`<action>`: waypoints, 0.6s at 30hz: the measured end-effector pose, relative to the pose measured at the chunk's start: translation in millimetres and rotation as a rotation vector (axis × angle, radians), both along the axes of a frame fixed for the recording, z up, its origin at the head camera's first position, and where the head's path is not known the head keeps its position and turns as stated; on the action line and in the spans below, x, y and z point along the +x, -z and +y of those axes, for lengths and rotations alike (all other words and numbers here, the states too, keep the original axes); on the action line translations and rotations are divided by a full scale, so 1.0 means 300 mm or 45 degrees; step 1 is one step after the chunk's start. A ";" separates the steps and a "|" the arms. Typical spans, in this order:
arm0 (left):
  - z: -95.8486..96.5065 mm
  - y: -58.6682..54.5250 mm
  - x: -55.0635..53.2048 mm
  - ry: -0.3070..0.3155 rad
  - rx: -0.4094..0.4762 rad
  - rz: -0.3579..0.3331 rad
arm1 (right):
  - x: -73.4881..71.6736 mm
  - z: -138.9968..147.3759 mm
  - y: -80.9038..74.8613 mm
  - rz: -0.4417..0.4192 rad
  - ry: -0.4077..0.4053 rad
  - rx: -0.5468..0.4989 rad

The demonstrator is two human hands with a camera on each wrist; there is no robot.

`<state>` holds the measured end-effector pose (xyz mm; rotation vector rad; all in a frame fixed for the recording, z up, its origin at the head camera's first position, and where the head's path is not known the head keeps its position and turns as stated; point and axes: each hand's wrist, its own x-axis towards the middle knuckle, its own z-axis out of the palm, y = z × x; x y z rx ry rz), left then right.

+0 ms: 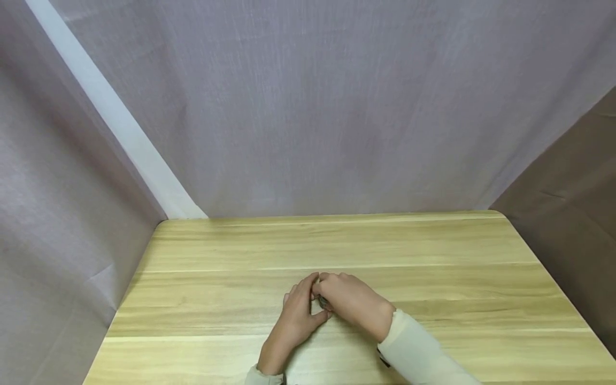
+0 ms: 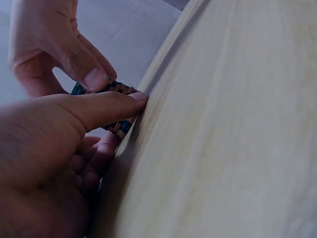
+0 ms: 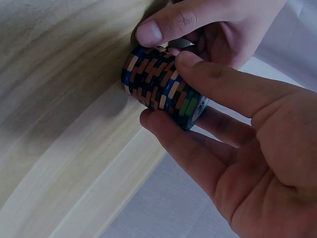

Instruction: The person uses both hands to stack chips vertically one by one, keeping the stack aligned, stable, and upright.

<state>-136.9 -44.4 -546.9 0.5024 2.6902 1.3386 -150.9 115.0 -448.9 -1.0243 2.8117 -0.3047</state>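
Note:
A stack of poker chips (image 3: 156, 82) stands on the wooden table, dark-edged with orange, cream and blue marks and a green-marked chip at the top. My right hand (image 1: 353, 299) grips the upper part of the stack between thumb and fingers, from above. Around the base curves my left hand (image 1: 298, 315), its thumb laid along the lowest chips near the tabletop. In the left wrist view, the chips (image 2: 121, 126) show only partly, between the two hands. From the head, just a sliver of the stack (image 1: 323, 302) shows; the hands cover the rest.
The light wooden table (image 1: 216, 299) stretches out on both sides of the hands. Grey cloth (image 1: 308, 107) hangs behind it and at the left, with a pale strip (image 1: 110, 117) at the back left corner. Brown cloth (image 1: 568, 214) hangs at the right.

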 end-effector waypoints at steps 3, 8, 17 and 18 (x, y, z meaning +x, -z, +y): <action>-0.002 0.001 0.001 0.006 0.007 -0.011 | -0.008 -0.007 0.003 -0.008 -0.011 0.001; -0.011 -0.007 -0.016 0.020 -0.010 -0.017 | -0.013 -0.014 0.003 0.057 -0.016 0.043; -0.022 0.014 0.025 0.023 -0.033 -0.042 | 0.069 0.022 0.080 0.078 0.136 -0.059; -0.027 0.014 0.026 0.029 -0.032 -0.046 | 0.076 0.023 0.091 0.090 0.163 -0.105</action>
